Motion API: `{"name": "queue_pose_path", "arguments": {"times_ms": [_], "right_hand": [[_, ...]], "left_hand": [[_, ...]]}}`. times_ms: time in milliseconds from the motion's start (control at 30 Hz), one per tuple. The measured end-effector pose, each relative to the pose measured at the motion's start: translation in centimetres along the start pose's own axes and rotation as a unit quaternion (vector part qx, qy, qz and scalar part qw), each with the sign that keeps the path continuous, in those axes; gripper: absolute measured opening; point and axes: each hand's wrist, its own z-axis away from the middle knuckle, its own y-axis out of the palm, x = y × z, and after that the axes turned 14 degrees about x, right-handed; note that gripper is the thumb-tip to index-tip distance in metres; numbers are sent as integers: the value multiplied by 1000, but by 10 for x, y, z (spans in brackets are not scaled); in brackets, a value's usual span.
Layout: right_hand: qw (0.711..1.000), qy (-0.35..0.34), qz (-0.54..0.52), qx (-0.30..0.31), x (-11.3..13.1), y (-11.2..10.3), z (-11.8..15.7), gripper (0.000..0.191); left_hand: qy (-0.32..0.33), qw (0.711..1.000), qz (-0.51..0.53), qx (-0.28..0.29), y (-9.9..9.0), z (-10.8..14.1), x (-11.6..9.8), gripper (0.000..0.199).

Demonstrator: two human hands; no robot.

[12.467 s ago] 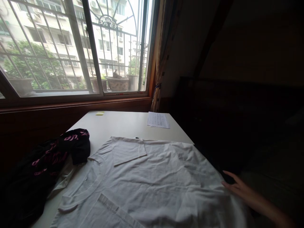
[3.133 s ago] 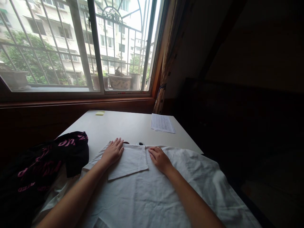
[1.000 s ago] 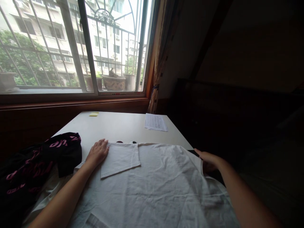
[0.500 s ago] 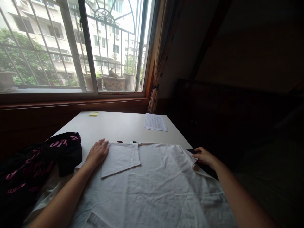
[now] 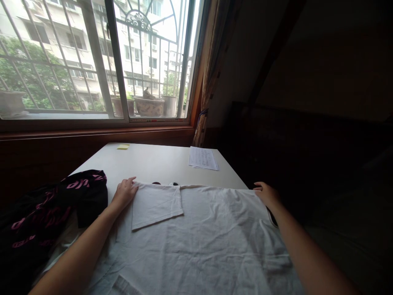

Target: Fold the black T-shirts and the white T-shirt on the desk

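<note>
A white T-shirt (image 5: 215, 229) lies spread and wrinkled across the near part of the white table. On its upper left, a sleeve-like flap (image 5: 157, 205) is folded over flat. My left hand (image 5: 125, 191) holds the far left corner beside that flap, one finger lifted. At the far right corner, my right hand (image 5: 266, 194) pinches the cloth between thumb and fingers, and the far edge runs fairly straight between both hands. Two small dark round things (image 5: 175, 184) peek out behind that edge, mostly covered.
A black garment with pink lettering (image 5: 89, 196) is heaped at the table's left side. Printed sheets (image 5: 203, 158) and a yellow sticky note (image 5: 123, 146) lie on the far part of the white table (image 5: 153, 162). Beyond stands a barred window (image 5: 147, 61) with a tied curtain (image 5: 201, 123).
My right hand has drawn the right corner outward and slightly away, so the folded-up cloth there now lies flatter. My left hand has shifted slightly left and away along the edge.
</note>
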Motion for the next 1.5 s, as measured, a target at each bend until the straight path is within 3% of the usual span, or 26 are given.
{"name": "queue_pose_path", "arguments": {"times_ms": [133,300,567,900,1167,1300,1400,1500], "right_hand": [[998,-24,60,-24,3,-3,-10,32],[990,-50,123,-35,13,-1,-20,27],[983,-31,178,-45,33,2,-34,16],[984,-28,159,-70,65,24,-52,23],[985,-18,140,-98,96,47,-40,30],[987,-57,129,-79,120,67,-24,32],[983,-136,123,-11,149,96,-5,33],[960,-243,113,80,183,135,24,34]], "left_hand": [[-39,998,38,41,-11,-15,5,52],[-51,995,56,69,-18,-25,5,26],[-73,996,51,-1,-21,-23,10,29],[-119,991,20,-59,-26,-35,23,29],[-133,986,-21,-99,-31,-27,3,26],[-65,991,-44,-110,-34,-19,-22,35],[44,995,-59,-74,-30,-12,-49,37],[152,986,-72,-14,-16,-1,-76,37]]}}
